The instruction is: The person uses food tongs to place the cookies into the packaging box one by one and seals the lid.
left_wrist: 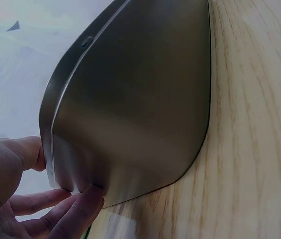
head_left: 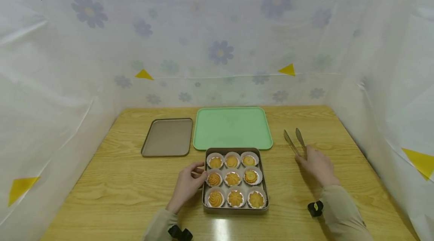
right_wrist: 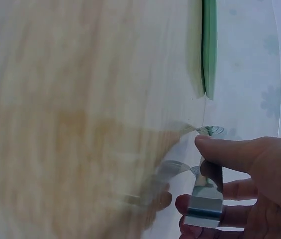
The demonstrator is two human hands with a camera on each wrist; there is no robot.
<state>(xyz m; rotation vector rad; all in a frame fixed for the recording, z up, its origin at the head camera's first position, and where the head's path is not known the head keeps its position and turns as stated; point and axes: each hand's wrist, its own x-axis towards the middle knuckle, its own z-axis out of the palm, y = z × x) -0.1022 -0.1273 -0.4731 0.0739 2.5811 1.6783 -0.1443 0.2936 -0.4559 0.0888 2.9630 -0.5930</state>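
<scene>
A metal baking tin (head_left: 235, 211) in the head view carries rows of piped butter cookies (head_left: 233, 178) in white paper cups. My left hand (head_left: 190, 182) holds its left side. In the left wrist view, the thumb (left_wrist: 31, 153) is at the rim and the other fingertips rest against the outer wall near a corner. Farther right, my right hand (head_left: 318, 165) grips metal tongs (head_left: 291, 142) by the handle end. Their two arms spread apart and point away from me, with nothing between the tips. The right wrist view shows the thumb (right_wrist: 225, 152) along the tongs' bent metal end.
Behind the tin lies a green tray (head_left: 232, 128), and to its left a flat brown metal tray (head_left: 167, 137). All of these are on a wooden table (head_left: 112, 180). White flower-patterned sheeting (head_left: 220, 26) encloses the back and both sides.
</scene>
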